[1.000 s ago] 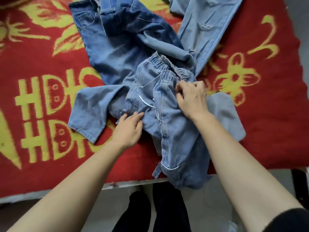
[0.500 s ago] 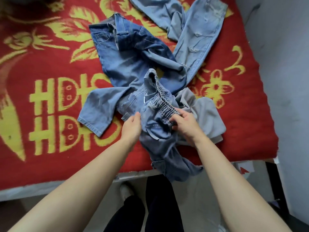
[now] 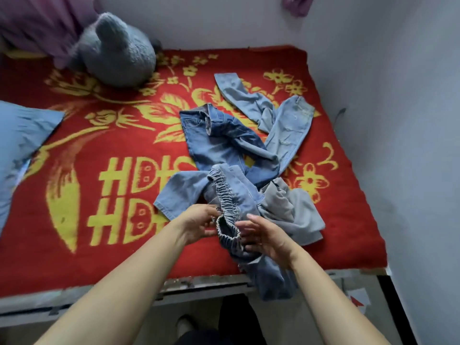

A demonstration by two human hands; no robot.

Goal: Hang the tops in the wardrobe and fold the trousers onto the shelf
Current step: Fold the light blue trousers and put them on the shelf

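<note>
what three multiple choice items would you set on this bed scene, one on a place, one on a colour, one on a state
1. Where is the grey plush toy? A on the floor; B on the red blanket, far left; C in a basket.
2. What colour is the blanket's pattern? A white; B yellow; C green.
3. How are the elastic-waist trousers? A folded flat; B on a hanger; C unfolded, waistband up between the left hand and right hand.
Key: 1 B, it sits on the red cloth near the far wall; 2 B, yellow flowers and letters show; 3 C, one leg hangs over the blanket's near edge.
</note>
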